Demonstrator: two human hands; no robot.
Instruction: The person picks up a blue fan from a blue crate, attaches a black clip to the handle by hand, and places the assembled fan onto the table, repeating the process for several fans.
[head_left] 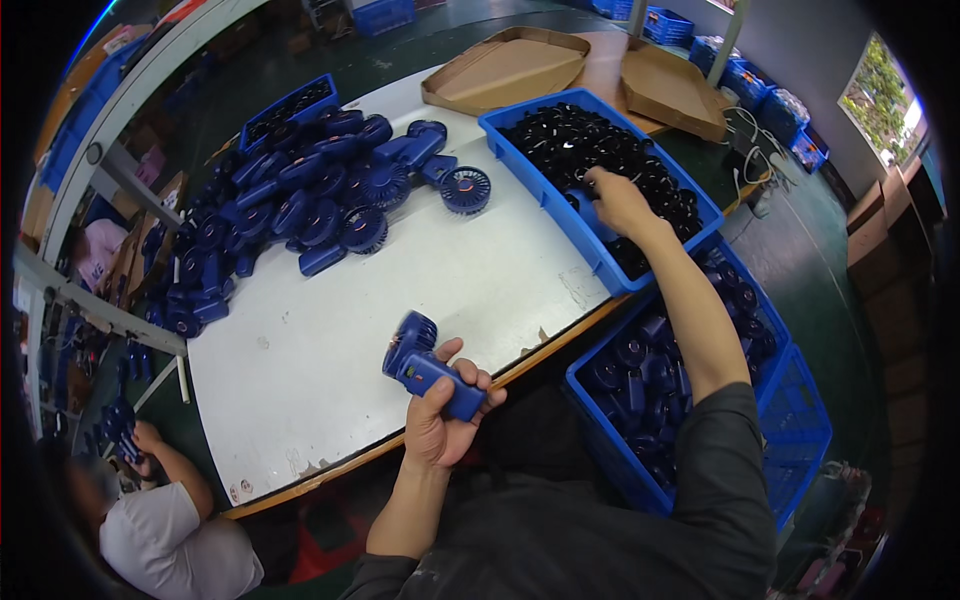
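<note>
Meanwhile, R hand [617, 200] outstretched, L hand [440, 415] near.

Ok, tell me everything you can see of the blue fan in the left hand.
The handheld fan is dark blue and looks like moulded plastic. It has a round, ribbed head joined to a boxy handle with a small pale mark on its face. It lies tilted, head pointing up and away from the person, handle toward the palm. The left hand has its grip closed around the handle, thumb across the top. The fan is held above the near edge of the white table; nothing else touches it.
</note>
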